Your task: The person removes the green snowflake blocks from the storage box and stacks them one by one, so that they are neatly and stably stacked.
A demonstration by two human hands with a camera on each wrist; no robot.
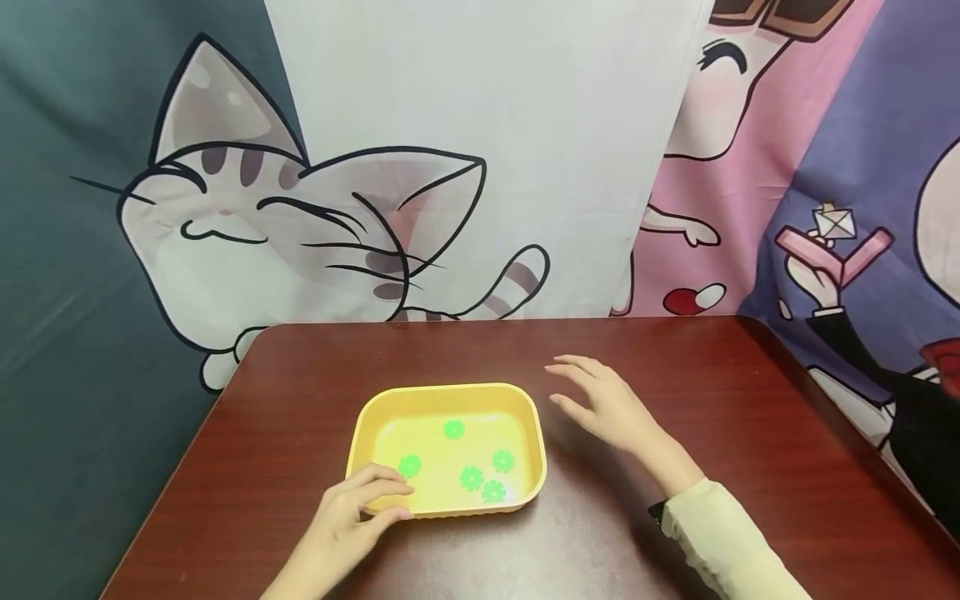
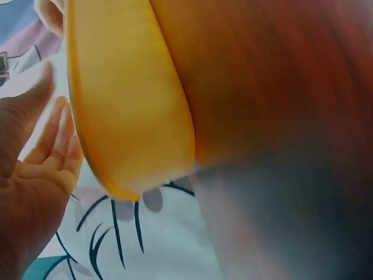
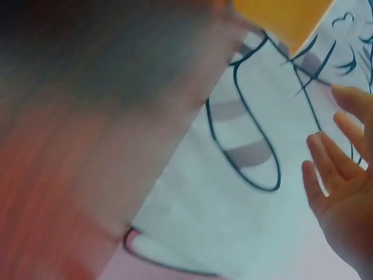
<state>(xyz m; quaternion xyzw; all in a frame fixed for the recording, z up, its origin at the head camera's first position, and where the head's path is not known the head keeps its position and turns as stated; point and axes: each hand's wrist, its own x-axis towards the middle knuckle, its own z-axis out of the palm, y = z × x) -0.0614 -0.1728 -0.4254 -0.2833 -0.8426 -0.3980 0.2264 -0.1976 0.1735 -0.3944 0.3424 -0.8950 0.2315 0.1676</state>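
Observation:
A yellow rectangular tray (image 1: 447, 392) with rounded corners lies on the brown table. Several small green flower-shaped pieces (image 1: 453, 429) are spread over its floor, two of them almost touching near the front right. At the tray's near left corner is my left hand (image 1: 348, 510), with thumb and fingers apart and nothing visible between them. In the left wrist view that hand (image 2: 41, 169) is beside the tray's outer wall (image 2: 128, 99); whether it touches the rim I cannot tell. My right hand (image 1: 603, 406) hovers right of the tray, fingers loosely spread and holding nothing.
The brown wooden table (image 1: 300, 400) stretches around the tray on all sides. Behind its far edge hangs a cloth backdrop (image 1: 480, 100) printed with a cartoon cat and other figures. A pale sleeve (image 1: 723, 537) covers the right forearm.

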